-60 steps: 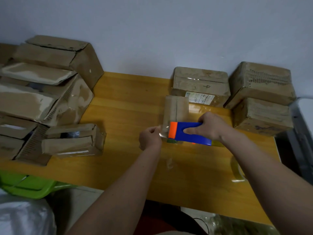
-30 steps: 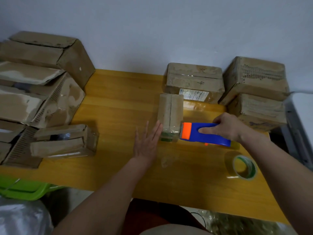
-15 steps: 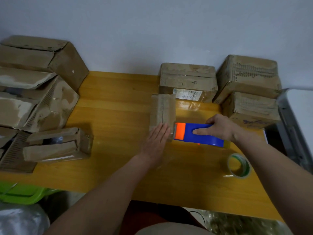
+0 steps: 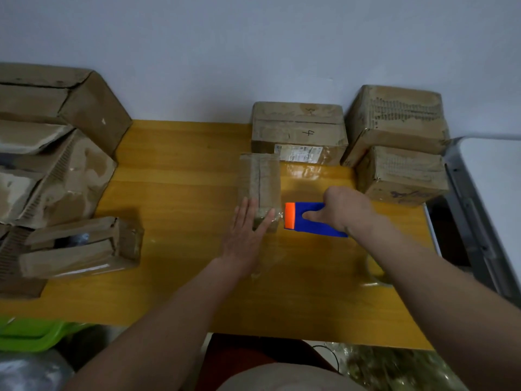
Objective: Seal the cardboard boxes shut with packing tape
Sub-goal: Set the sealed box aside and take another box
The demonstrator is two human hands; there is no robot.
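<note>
A small narrow cardboard box [image 4: 260, 179] lies on the yellow table [image 4: 174, 170], shiny clear tape running along its top seam and down its near end. My left hand [image 4: 245, 235] lies flat with fingers spread, pressing the tape against that near end. My right hand [image 4: 342, 210] grips a blue tape dispenser [image 4: 315, 221] with an orange front, held just right of the box's near corner. A roll of clear tape [image 4: 376, 273] sits on the table beside my right forearm, partly hidden by it.
Worn open boxes [image 4: 56, 153] are piled at the left, with a small open one [image 4: 81, 245] in front. Taped boxes stand at the back: one marked 4 [image 4: 298, 131] and two stacked [image 4: 397, 148]. A green bin [image 4: 31, 334] sits below the table's left edge.
My left hand let go of the tape end, opened flat and moved onto the box's near end. The dispenser drew back to the right of the box.
</note>
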